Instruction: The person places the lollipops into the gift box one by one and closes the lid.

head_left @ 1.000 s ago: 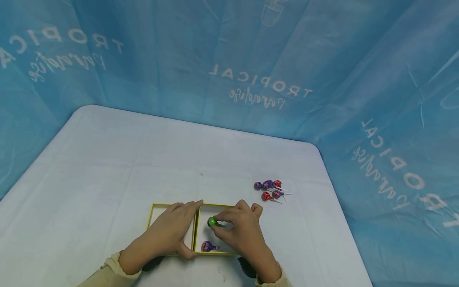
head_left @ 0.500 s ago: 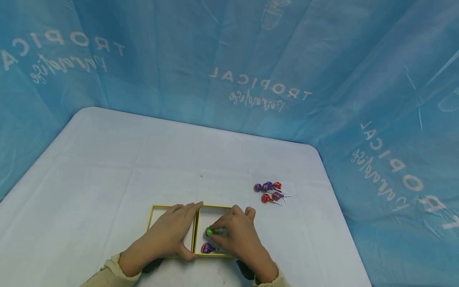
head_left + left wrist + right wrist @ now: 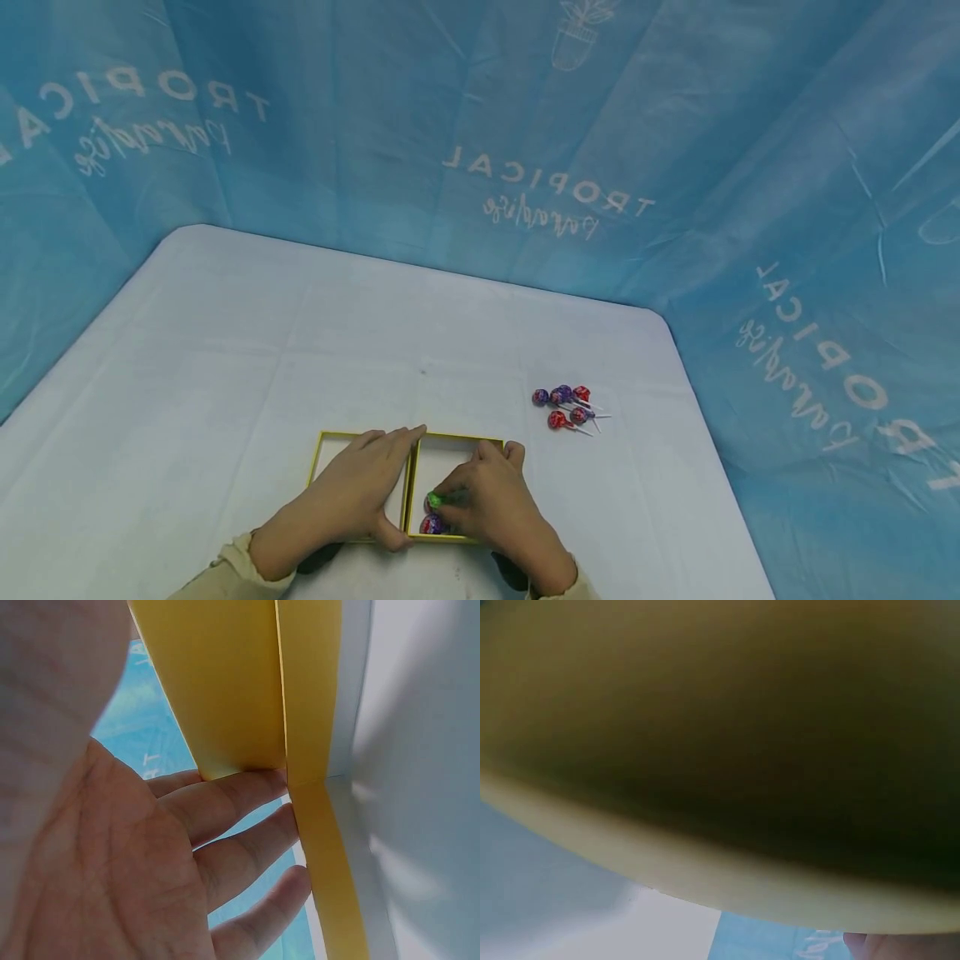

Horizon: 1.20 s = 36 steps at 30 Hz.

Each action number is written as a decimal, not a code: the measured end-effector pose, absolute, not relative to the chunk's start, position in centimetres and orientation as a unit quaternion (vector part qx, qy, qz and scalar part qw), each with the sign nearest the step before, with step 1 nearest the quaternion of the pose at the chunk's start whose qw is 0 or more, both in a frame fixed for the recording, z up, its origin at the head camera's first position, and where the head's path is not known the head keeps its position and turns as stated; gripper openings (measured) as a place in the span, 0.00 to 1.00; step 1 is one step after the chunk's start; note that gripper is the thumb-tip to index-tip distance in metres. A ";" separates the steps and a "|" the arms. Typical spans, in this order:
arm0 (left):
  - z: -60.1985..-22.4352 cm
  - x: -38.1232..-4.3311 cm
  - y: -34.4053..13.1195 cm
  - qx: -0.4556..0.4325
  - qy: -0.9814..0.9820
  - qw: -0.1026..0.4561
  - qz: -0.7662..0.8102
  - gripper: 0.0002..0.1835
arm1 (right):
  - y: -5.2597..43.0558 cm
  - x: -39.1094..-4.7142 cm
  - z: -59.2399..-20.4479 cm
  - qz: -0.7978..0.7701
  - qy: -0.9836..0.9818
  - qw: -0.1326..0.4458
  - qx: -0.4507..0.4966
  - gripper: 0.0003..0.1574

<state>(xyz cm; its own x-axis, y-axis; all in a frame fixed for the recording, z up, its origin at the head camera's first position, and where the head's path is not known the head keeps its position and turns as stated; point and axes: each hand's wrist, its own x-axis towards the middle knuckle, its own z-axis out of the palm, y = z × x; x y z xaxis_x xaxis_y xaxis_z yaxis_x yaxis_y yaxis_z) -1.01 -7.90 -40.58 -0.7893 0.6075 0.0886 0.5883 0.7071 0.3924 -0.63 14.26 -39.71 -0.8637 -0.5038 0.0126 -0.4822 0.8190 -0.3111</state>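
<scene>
A shallow white box with yellow rims [image 3: 461, 436] lies near the front of the table, its two halves side by side. My left hand [image 3: 348, 487] spans the left half, thumb at the near edge and fingers at the far edge. In the left wrist view, the fingers [image 3: 225, 802] rest against the outside of a yellow wall [image 3: 217, 690]. Over the right half, my right hand [image 3: 491, 492] pinches a green-wrapped lollipop [image 3: 434, 500] between thumb and finger. Just nearer me, a purple lollipop [image 3: 431, 524] lies in that half's front left corner. The right hand hides both sticks.
Several red and purple lollipops [image 3: 557, 421] lie in a loose group on the white table [image 3: 360, 317], right of and beyond the box. Blue printed curtains [image 3: 375, 167] surround the table. A blurred yellow-brown surface [image 3: 720, 735] blocks most of the right wrist view.
My right hand has moved toward me and slightly left with the green lollipop, bringing it close beside the purple one. The left hand stays on the box.
</scene>
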 end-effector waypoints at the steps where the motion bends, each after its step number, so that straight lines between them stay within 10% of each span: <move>1: -40.6 -1.0 -7.9 0.324 0.924 0.023 0.204 0.68 | 14.2 -0.6 -39.7 -0.153 0.953 0.037 -0.259 0.08; 36: -41.0 -1.1 -7.9 0.316 0.925 0.041 0.209 0.70 | 15.7 -1.2 -38.9 -0.205 0.954 0.012 -0.219 0.13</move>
<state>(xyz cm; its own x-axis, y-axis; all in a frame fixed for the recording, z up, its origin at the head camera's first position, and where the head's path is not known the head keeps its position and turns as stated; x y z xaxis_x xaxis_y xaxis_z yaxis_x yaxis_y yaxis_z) -1.05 -7.86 -40.95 -0.7974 0.6009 0.0559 0.5665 0.7133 0.4126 -1.16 15.72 -38.91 -0.9034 -0.4234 0.0672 -0.4136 0.8196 -0.3964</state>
